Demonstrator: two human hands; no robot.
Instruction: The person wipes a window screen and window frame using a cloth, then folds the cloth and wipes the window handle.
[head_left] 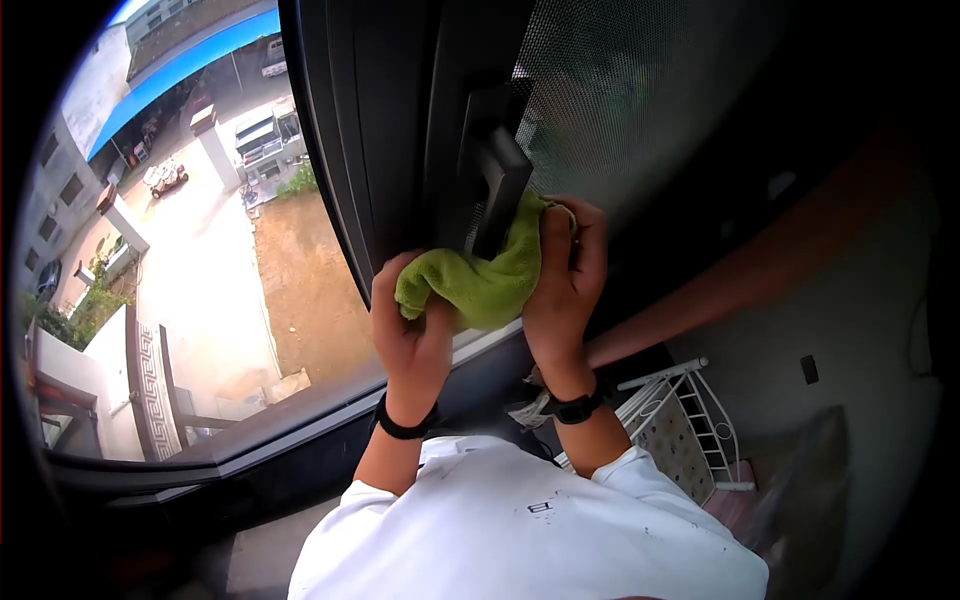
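A green cloth (480, 285) is stretched between my two hands and bunched around the lower part of a dark window handle (503, 165). My left hand (408, 325) grips the cloth's left end, fingers curled over it. On the other side, my right hand (568, 275) is closed on the right end, close to the handle. The handle's lower tip is partly tucked behind the cloth. Behind it stands the dark window frame (395, 120), with a mesh screen (600, 110) to the right.
Through the glass at left lies a yard with a blue roof edge (185, 75) and a parked vehicle (165, 178). Another person's arm (720, 265) reaches in from the right. A white metal rack (690, 430) stands below at right, near the wall (850, 330).
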